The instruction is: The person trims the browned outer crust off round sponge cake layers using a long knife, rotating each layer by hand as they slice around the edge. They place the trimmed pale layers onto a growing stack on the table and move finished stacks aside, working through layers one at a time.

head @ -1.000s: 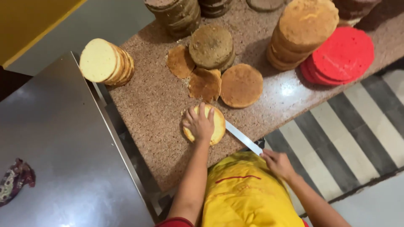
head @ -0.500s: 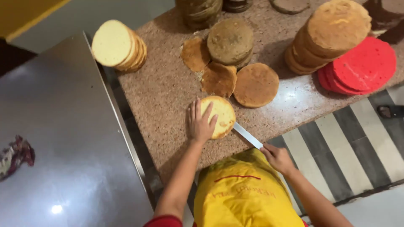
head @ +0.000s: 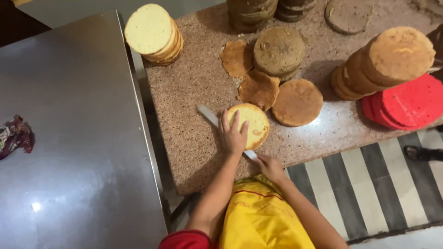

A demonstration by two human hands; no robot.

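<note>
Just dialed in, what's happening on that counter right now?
A person is slicing a round pale yellow sponge cake on the speckled stone counter. The left hand presses flat on top of it, while the right hand drives a long knife through sideways, blade tip poking out left. Stacks of brown cake rounds and red cake rounds sit behind.

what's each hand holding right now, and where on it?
Right hand grips the long knife at its handle end. Left hand presses flat on the round yellow cake.
</note>
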